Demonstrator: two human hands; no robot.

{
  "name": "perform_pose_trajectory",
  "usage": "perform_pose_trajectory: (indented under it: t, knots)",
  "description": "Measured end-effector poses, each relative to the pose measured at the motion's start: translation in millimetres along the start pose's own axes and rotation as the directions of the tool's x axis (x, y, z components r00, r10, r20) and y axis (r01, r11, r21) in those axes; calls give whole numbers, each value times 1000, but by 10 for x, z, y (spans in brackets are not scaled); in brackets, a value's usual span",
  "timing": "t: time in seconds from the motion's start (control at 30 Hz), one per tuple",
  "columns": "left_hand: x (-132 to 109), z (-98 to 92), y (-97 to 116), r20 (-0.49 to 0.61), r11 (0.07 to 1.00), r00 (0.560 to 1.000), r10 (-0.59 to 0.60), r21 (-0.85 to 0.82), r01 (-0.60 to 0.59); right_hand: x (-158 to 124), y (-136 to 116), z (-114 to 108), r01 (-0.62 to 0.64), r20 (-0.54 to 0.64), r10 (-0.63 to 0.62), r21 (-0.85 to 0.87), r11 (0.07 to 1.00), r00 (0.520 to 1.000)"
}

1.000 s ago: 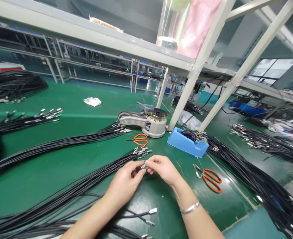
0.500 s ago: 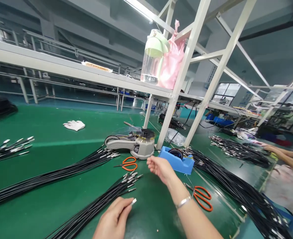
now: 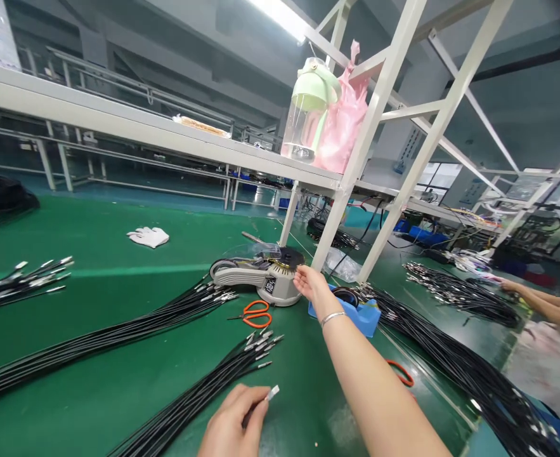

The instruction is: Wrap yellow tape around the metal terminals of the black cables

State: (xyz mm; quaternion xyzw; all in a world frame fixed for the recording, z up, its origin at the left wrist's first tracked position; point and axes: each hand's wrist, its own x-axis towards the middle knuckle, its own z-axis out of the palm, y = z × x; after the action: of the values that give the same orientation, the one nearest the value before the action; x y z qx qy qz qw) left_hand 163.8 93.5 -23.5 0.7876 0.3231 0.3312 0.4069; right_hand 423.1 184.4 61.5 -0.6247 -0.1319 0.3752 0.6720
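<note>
In the lower middle, my left hand is closed, pinching a small whitish cable connector between thumb and forefinger; the rest of it is hidden by the hand. My right hand reaches forward with its fingers curled together at the right edge of the grey automatic tape dispenser. Whatever those fingertips pinch is too small to make out. The dispenser has a dark round top with yellowish tape about it. Under my right wrist, a blue tape holder is partly covered. Beyond my left hand lies a bundle of black cables with silver ends.
Orange-handled scissors lie before the dispenser; another orange handle shows beside my right forearm. More black cables stretch along the right. A white glove lies behind. White posts carry a shelf. A co-worker's arm is at right.
My right hand has moved forward and up, from before the blue holder to the dispenser's edge. My left hand still pinches the connector. The view has shifted slightly.
</note>
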Motion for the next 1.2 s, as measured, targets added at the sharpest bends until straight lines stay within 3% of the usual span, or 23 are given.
perform_pose_trajectory:
  t: [0.2, 0.3, 0.4, 0.5, 0.6, 0.8, 0.97, 1.2]
  knots:
    - [-51, -22, 169, -75, 991, 989, -130, -33, 128, -186, -72, 11, 96, -27, -95, 18, 995, 995]
    - [-63, -39, 227, -93, 986, 982, -166, -37, 164, -488, 20, -104, 159, 5, -159, 32, 987, 987]
    - [-85, -43, 256, -127, 993, 985, -116, 6, 117, -1076, 352, -339, 178, 117, -181, 33, 983, 977]
    - [-116, -30, 259, -149, 998, 989, 11, 70, -1, -1703, 828, -548, 145, 182, -142, -2, 989, 973]
    - [-146, -11, 254, -168, 986, 978, 124, 128, -103, -2072, 1187, -609, 127, 180, -114, -60, 990, 977]
    - [-184, 9, 257, -149, 964, 962, 230, 171, -204, -2184, 1277, -512, 191, 170, -183, -35, 981, 968]
    - [-167, 10, 265, -182, 927, 914, 363, 166, -335, -2250, 1240, -458, 212, 123, -205, -47, 976, 971]
    - [-176, -3, 282, -166, 903, 890, 424, 154, -401, -2264, 1256, -437, 264, 125, -253, -77, 961, 959]
